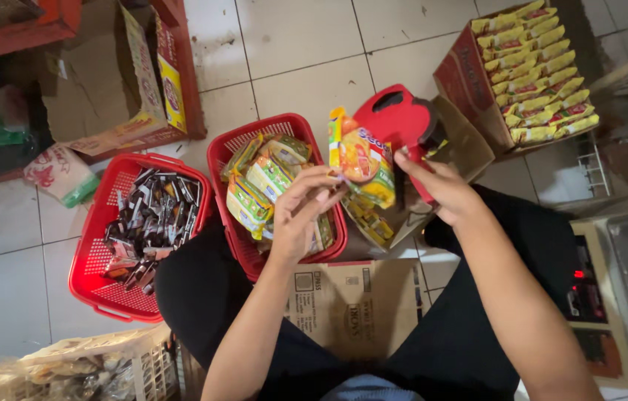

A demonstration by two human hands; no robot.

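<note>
At the centre of the frame, the left hand point(300, 212) pinches a yellow-orange snack packet point(362, 157) by its lower edge, fingers curled together. Just right of it, the right hand point(440, 186) grips a red price-label gun point(403, 122), fingers wrapped around its handle, its tip against the packet. Below the packet, a red basket point(225, 148) holds green-yellow packets. At left, a second red basket point(95, 252) holds dark sachets. At upper right, a cardboard box point(466, 74) is filled with rows of yellow packets.
</note>
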